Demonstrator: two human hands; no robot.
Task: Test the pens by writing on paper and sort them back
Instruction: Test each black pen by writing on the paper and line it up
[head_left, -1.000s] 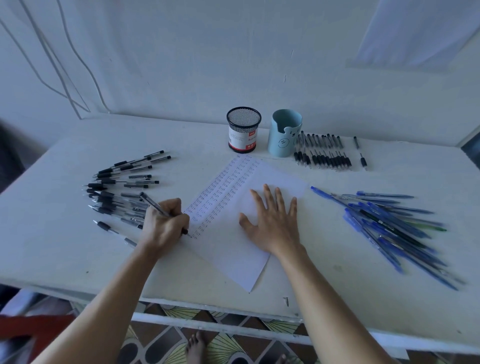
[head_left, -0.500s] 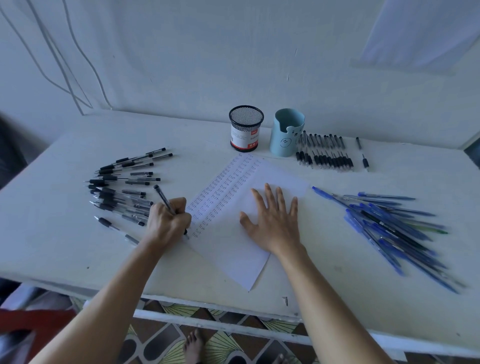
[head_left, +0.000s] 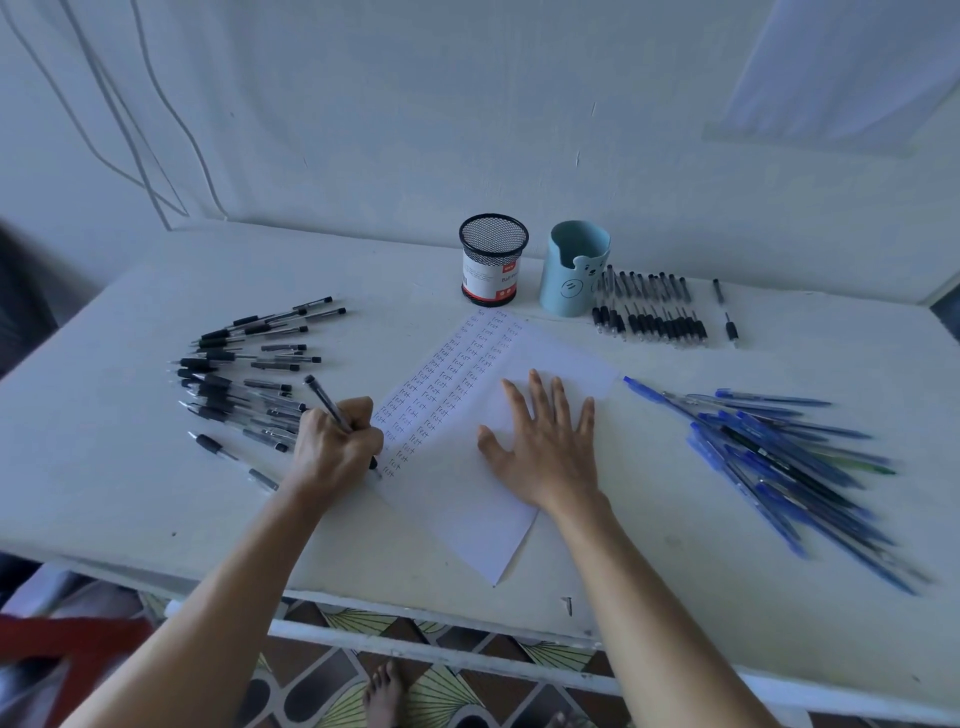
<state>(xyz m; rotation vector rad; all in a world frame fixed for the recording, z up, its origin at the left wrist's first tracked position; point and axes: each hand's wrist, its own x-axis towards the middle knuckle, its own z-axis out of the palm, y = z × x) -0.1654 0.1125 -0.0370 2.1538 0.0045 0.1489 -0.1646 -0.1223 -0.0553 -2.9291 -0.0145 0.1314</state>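
Observation:
A white sheet of paper (head_left: 550, 364) lies angled in the middle of the table, with columns of small written words down its left side. My left hand (head_left: 337, 447) grips a black pen (head_left: 324, 399) in a writing hold, its tip on the paper's lower left edge. My right hand (head_left: 545, 441) lies flat, fingers spread, pressing the sheet down. A heap of black pens (head_left: 244, 374) fans out on the left. Blue pens (head_left: 779, 452) lie piled on the right. A neat row of black pens (head_left: 649, 312) sits at the back right.
A black mesh pen cup (head_left: 492, 260) and a light blue cup (head_left: 574, 270) stand at the back, beyond the paper. Two short pen parts (head_left: 725, 312) lie right of the row. The wall rises behind; the table's front edge is near my forearms.
The pen's upper end has swung to the right and more upright as my left hand writes. My right hand has stayed flat on the paper.

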